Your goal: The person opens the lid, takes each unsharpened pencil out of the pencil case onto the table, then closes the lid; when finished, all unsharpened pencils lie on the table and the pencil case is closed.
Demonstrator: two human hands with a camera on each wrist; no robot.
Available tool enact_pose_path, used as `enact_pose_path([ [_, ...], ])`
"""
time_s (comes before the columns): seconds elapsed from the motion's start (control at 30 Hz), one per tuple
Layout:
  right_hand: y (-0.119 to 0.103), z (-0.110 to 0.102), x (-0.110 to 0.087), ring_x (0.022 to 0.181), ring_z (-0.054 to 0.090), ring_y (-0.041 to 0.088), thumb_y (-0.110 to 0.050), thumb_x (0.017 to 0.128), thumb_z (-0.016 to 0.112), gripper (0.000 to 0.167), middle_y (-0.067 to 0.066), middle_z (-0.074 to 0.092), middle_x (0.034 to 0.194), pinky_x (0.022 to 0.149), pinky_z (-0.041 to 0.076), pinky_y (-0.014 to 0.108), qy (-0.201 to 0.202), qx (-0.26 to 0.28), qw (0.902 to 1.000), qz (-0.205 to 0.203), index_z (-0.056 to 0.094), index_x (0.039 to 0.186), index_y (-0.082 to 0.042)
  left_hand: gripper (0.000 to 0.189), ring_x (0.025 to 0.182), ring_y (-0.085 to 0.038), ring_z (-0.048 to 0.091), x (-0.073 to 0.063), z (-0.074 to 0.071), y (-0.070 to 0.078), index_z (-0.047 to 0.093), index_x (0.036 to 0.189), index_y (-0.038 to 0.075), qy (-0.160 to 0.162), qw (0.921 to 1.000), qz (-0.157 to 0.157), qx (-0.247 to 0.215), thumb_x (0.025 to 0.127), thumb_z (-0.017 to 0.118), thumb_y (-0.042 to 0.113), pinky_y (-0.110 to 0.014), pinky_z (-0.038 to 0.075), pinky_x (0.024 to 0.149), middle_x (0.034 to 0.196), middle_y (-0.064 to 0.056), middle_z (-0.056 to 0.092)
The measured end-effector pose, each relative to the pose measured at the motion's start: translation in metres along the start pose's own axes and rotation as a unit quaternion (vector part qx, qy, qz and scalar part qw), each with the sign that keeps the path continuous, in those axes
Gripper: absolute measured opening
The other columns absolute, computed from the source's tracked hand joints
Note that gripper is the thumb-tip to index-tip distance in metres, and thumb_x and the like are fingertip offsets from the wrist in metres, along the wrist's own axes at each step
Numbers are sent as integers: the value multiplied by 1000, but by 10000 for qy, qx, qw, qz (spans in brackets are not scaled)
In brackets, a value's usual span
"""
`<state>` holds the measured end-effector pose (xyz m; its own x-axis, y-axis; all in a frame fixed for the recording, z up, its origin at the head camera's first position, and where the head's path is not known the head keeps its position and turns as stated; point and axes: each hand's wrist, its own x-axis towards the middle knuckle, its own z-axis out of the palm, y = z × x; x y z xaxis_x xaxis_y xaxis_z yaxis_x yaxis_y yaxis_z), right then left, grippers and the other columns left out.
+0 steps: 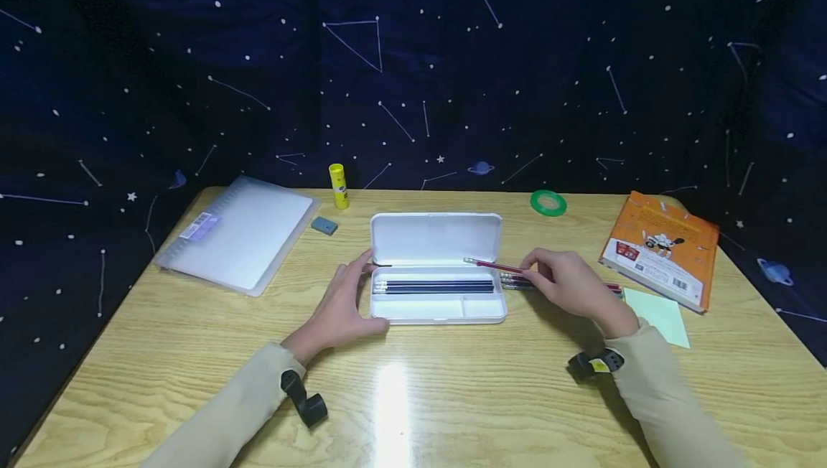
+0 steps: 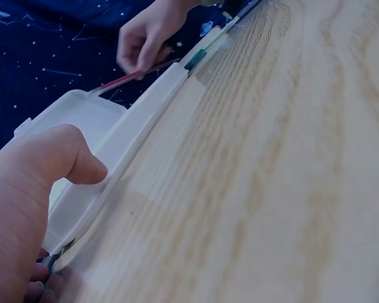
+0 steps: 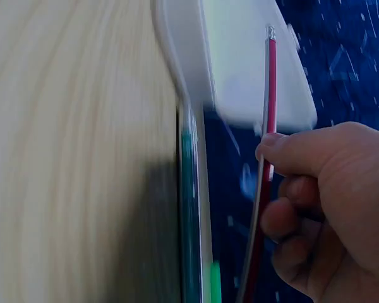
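Note:
A white pencil case (image 1: 437, 238) lies on the table with its lid raised, and several dark pencils (image 1: 439, 287) lie in its long compartment. My left hand (image 1: 342, 306) grips the case by its left end, thumb (image 2: 82, 164) at the front edge. Between thumb and fingers, my right hand (image 1: 568, 283) pinches a red pencil (image 3: 271, 88) with a silvery end. That pencil slants over the right part of the case, silvery end toward the left. Under the right hand, more pencils (image 1: 513, 281) lie on the table beside the case, partly hidden by the hand.
At the left are a clear folder (image 1: 258, 231), a grey eraser (image 1: 324, 225) and a yellow glue stick (image 1: 339, 186). On the right are green tape (image 1: 548, 203), an orange book (image 1: 662, 245) and pale green paper (image 1: 659, 316). A dark starry cloth (image 1: 413, 95) hangs behind the table.

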<state>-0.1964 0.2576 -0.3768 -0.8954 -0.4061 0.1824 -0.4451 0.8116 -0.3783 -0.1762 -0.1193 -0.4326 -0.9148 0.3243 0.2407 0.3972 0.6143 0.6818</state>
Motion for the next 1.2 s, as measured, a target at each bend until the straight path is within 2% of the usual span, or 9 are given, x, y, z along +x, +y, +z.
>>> enact_pose_path([
  [0.17,28,-17,-27,51,35,3,-12,90,65,4,-9,43,58,48,31,22,86,-284,9994,148,68,92,-9,112,104,-18,43,-1,1,0,22,152,8,3,10000,24,91,58,77,32,-35,42,88,131,-7,53],
  [0.37,45,-30,-48,50,32,1,-13,90,65,7,-10,44,57,48,30,22,-423,-223,9981,393,68,86,-8,112,106,-18,43,0,-1,0,21,153,9,-50,10000,-18,78,58,76,32,-36,42,90,131,-8,51],
  [0.5,48,-30,-51,50,31,1,-12,89,66,5,-9,42,57,48,28,22,-612,-278,9968,438,68,85,-9,112,108,-19,43,0,-2,0,21,153,10,-72,9999,-94,36,59,77,32,-37,42,93,132,-7,51],
  [0.77,45,-20,-47,53,35,0,-8,84,70,4,-10,47,60,50,30,21,-610,-208,9974,337,67,83,-11,113,109,-20,43,-1,-2,4,21,153,10,-89,9999,-119,-44,59,78,31,-38,42,93,133,-7,51],
  [0.83,45,-19,-46,54,35,1,-7,83,70,7,-9,47,61,51,30,22,-543,-166,9979,318,65,87,-8,113,109,-20,44,-1,-2,3,21,153,10,-90,9999,-115,-51,59,78,32,-38,42,93,132,-7,51],
  [1.03,44,-19,-43,55,35,2,-4,77,75,35,-6,45,64,51,31,22,-321,-234,9990,198,57,107,-1,113,110,-20,44,0,-1,2,21,153,10,-88,9998,-131,-80,58,78,32,-39,42,95,132,-6,51],
  [1.2,43,-20,-35,55,36,3,-9,81,74,43,-7,46,63,51,32,22,-636,-218,9975,221,61,120,0,112,111,-20,44,0,-1,1,21,153,10,-67,9999,-131,-54,59,78,32,-39,43,95,133,-6,51],
])
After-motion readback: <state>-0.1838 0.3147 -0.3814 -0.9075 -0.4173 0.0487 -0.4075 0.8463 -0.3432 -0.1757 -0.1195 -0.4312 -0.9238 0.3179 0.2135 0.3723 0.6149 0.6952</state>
